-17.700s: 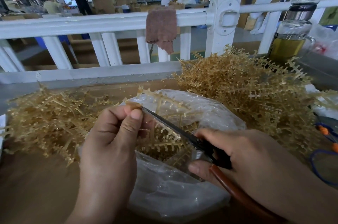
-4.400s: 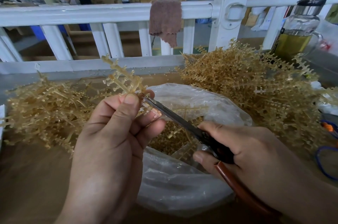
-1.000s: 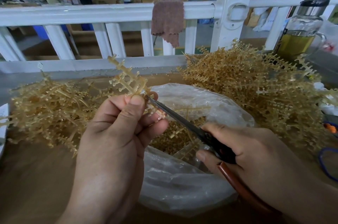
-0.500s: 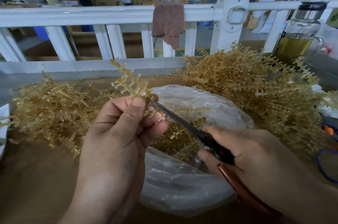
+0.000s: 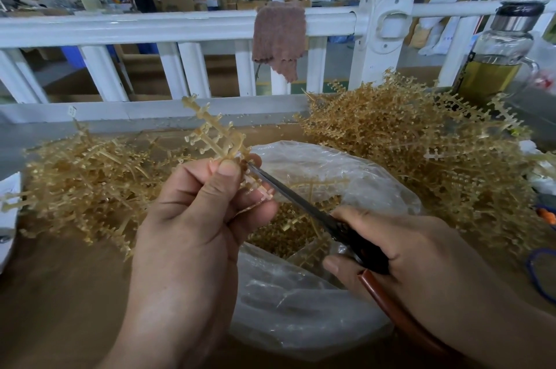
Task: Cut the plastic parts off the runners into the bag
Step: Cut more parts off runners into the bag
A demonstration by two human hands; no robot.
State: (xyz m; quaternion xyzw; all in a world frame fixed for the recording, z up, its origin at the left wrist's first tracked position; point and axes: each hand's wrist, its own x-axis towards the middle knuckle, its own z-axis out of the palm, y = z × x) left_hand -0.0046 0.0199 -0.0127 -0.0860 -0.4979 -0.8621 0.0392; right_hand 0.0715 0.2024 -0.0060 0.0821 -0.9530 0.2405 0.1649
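Left hand: the left hand pinches a runner between thumb and curled fingers, its branched end tilting up and away over the bag.
Right hand: the right hand is wrapped round the scissors at their black and red-brown handles; the blade tips meet the runner just beside the left thumb.
Bag: the clear plastic bag lies on the brown table under both hands, mouth open, with cut parts inside.
Left pile: a runner heap lies left of the bag.
Right pile: a taller heap lies right of it.
Beyond: a white railing carries a brown cloth; a glass bottle of yellow liquid stands far right.
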